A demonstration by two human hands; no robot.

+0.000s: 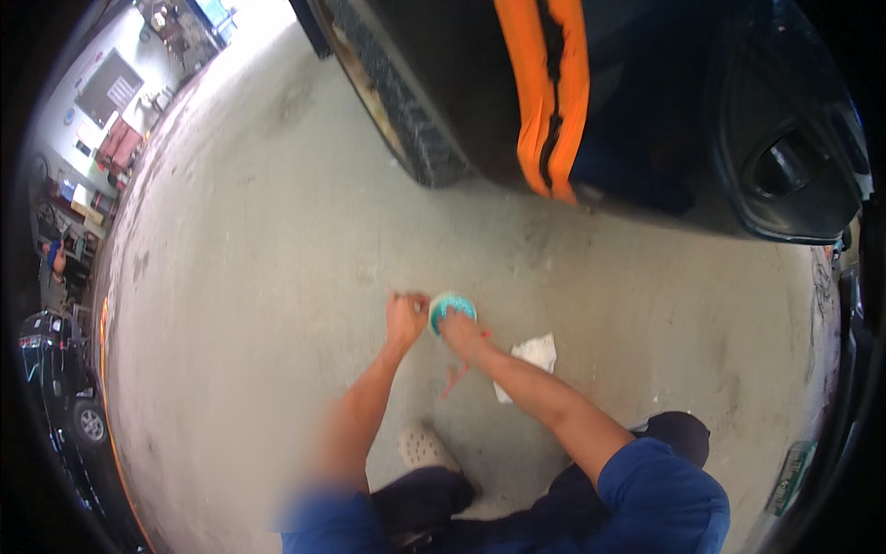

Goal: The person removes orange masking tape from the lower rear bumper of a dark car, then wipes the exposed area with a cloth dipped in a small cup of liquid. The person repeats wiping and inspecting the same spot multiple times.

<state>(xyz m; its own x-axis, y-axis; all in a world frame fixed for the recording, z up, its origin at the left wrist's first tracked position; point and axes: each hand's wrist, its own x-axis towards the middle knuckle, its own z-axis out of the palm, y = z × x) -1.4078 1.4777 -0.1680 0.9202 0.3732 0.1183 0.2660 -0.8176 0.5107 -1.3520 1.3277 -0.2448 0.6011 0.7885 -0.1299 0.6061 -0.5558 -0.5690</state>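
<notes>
Above the concrete floor, my right hand has its fingers pressed onto a round, pale-rimmed turquoise thing, whose exact kind is unclear. At its left edge my left hand is closed, the fingers curled toward the rim. What the left fingers hold, if anything, is too small to make out. A thin red strip shows below my right hand. Just right of my right forearm lies a crumpled white sheet, paper or cloth, partly covered by the arm.
A dark vehicle body with orange bands hangs over the far side, its tire at the left. My beige clog stands on the floor. Another dark vehicle and a person are far left.
</notes>
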